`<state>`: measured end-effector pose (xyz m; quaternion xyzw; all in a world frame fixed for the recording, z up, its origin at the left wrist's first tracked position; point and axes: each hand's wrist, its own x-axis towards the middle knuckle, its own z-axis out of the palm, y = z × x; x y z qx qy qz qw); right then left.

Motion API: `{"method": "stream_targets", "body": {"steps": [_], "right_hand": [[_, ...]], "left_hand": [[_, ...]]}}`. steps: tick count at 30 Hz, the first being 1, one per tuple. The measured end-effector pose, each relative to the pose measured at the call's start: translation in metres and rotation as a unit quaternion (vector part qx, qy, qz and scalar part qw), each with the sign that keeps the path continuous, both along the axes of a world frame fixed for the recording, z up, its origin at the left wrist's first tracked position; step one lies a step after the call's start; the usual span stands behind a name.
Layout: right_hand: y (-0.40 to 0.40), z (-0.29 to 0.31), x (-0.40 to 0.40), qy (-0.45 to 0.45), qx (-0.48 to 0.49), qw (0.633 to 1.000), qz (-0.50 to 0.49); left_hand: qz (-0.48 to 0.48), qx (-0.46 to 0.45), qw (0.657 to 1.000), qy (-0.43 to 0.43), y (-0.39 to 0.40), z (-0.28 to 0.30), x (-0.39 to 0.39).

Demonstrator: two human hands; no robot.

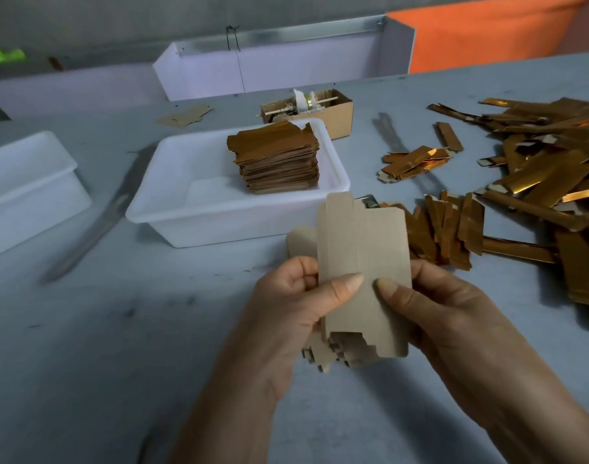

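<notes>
Your left hand [286, 313], nearest item: thumb laid across the plain face of the stack of card blanks [363, 279], fingers curled behind its left edge.
Your right hand [437, 316]: thumb pressed on the same face, fingers wrapped behind the right edge. Both hands grip the stack.
Stack of card blanks: flat, die-cut, unprinted brown side toward you, held upright above the worktop [118, 329] between the two hands, lower edges stepped and uneven.
Worktop: grey, scuffed, dark marks.
Fanned gold blanks [443, 229]: lying overlapped on the worktop just behind the held stack, to its right.
White tub [236, 229]: directly beyond the held stack. Contents: one tall pile of gold blanks [276, 159], set against the far right corner.
Second white tub [28, 182]: left edge of view, well apart from the first.
Loose heap of gold pieces [554, 169]: spread over the right side of the worktop, unsorted.
Small cluster of gold pieces [413, 162]: between the white tub and the heap.
Cardboard box [340, 115]: behind the white tub, open top, holding a spool on a stick [303, 102].
Flat card piece [185, 117]: lying alone, left of the cardboard box.
White bin [286, 72]: far edge, open toward you.
Orange sheet [487, 38]: far right, behind the bin.
</notes>
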<state>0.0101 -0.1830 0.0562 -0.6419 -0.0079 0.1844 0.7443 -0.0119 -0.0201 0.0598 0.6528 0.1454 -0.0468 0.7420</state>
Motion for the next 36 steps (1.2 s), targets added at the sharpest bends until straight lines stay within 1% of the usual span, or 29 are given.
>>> {"method": "stream_targets", "body": {"steps": [2, 7, 9, 14, 20, 22, 25, 27, 31, 34, 36], "right_hand": [[0.001, 0.001, -0.002, -0.003, 0.002, 1.0, 0.018], [0.0, 0.003, 0.0, -0.023, -0.02, 0.999, 0.029], [0.002, 0.002, 0.0, -0.046, -0.047, 0.998, 0.022], [0.004, -0.002, 0.006, -0.081, -0.1, 0.991, -0.038], [0.004, 0.0, 0.01, -0.098, -0.088, 0.991, -0.025], [0.003, 0.001, 0.011, -0.117, -0.108, 0.987, -0.03], [0.002, 0.0, 0.011, -0.179, -0.186, 0.964, -0.059], [0.003, 0.001, 0.01, -0.223, -0.236, 0.943, -0.078], [0.011, -0.001, 0.005, -0.306, -0.308, 0.896, -0.088], [0.018, 0.0, 0.001, -0.351, -0.309, 0.879, -0.093], [0.023, 0.003, -0.003, -0.373, -0.292, 0.877, -0.085]], "left_hand": [[0.017, 0.026, 0.999, -0.002, -0.004, 0.0, 0.003], [0.023, 0.022, 0.999, 0.004, -0.009, -0.002, 0.007], [0.027, 0.031, 0.999, -0.002, -0.01, -0.003, 0.008], [0.044, 0.068, 0.997, -0.006, -0.013, -0.004, 0.01], [0.061, 0.064, 0.996, -0.003, -0.018, -0.002, 0.014], [0.062, 0.064, 0.996, -0.003, -0.019, -0.001, 0.015], [0.06, 0.059, 0.996, 0.003, -0.021, 0.002, 0.015], [0.06, 0.057, 0.997, 0.005, -0.021, 0.002, 0.015], [0.081, 0.052, 0.995, -0.005, -0.021, 0.002, 0.014], [0.109, 0.056, 0.992, -0.017, -0.024, 0.0, 0.013], [0.115, 0.059, 0.991, -0.02, -0.025, -0.002, 0.012]]}}
